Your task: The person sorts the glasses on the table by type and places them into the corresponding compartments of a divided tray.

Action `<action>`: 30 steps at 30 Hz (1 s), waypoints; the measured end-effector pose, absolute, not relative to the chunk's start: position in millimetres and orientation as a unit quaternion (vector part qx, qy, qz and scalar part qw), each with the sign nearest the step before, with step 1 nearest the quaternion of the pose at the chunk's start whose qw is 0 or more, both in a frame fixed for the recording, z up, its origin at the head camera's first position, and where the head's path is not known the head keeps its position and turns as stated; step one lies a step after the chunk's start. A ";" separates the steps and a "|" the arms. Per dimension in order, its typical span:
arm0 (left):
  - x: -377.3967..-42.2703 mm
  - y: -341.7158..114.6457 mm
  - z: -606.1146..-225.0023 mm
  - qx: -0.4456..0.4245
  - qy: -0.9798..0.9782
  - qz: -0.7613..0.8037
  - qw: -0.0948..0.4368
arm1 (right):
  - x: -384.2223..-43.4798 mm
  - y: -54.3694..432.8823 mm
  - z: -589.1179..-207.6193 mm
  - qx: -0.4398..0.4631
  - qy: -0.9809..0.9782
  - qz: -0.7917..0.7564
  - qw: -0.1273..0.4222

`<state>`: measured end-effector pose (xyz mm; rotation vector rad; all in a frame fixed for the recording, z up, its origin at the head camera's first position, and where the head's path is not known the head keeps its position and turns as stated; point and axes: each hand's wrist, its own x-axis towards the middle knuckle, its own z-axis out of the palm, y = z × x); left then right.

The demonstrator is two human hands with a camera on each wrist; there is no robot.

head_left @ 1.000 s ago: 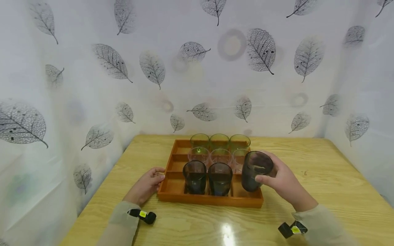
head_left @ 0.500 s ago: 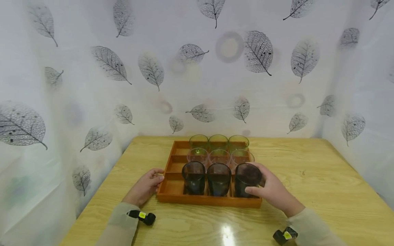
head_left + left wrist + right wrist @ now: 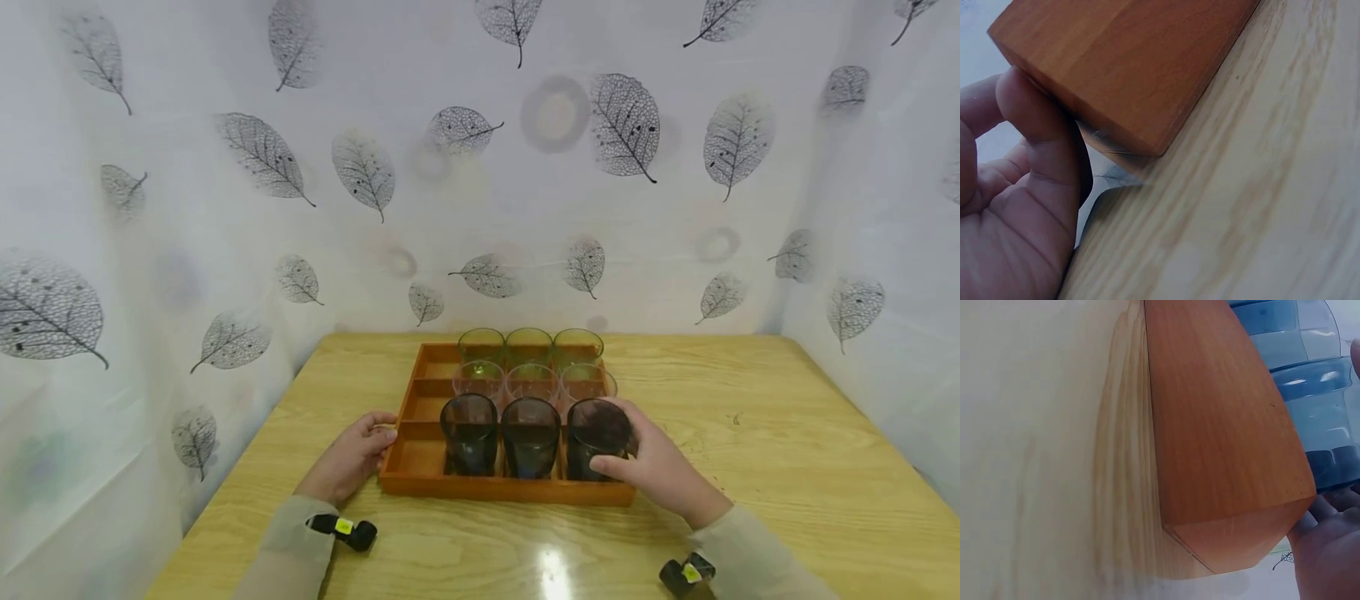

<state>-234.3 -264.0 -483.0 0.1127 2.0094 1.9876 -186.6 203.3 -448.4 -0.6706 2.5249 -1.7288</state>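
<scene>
My right hand (image 3: 660, 462) holds a dark tinted glass (image 3: 592, 429), thumb across its near side and fingers round its far right. That glass stands upright in the front right compartment of a wooden tray (image 3: 510, 490). To its left in the front row are two more dark glasses (image 3: 531, 442). The left hand (image 3: 352, 454) grips the tray's left wall, thumb and fingertips at the edge. In the left wrist view, a digit of that hand presses against the tray's side (image 3: 1116, 69). Seen from the right wrist, bluish glass (image 3: 1316, 381) rises behind the tray's front wall.
Three clear glasses (image 3: 532, 383) fill a middle row, with three green glasses (image 3: 529, 343) behind them. The tray lies on a wood-grain table (image 3: 750, 417). A leaf-patterned curtain (image 3: 480, 208) hangs round the back and sides.
My right hand has lowered the dark glass from a tilt over the tray's front right corner to upright in its compartment. The left hand has stayed at the tray's left wall.
</scene>
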 end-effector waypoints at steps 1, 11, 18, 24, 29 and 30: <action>-234.6 -264.3 -482.9 0.040 0.703 0.693 0.155 | -186.8 203.0 -448.2 -0.214 0.806 -0.552 0.006; -230.9 -264.0 -483.3 0.029 0.702 0.695 0.155 | -186.8 203.8 -443.2 -0.209 0.813 -0.543 0.034; -231.1 -266.0 -485.6 0.030 0.701 0.696 0.155 | -183.3 214.5 -427.4 -0.222 0.847 -0.482 -0.008; -231.1 -266.1 -480.5 0.022 0.700 0.695 0.163 | -188.8 238.2 -409.1 -0.245 0.847 -0.468 -0.060; -231.1 -266.7 -465.1 0.019 0.742 0.655 0.140 | -190.3 265.7 -394.8 -0.206 0.891 -0.393 -0.096; -231.3 -267.1 -461.1 0.026 0.765 0.631 0.129 | -190.6 271.1 -392.4 -0.196 0.899 -0.378 -0.101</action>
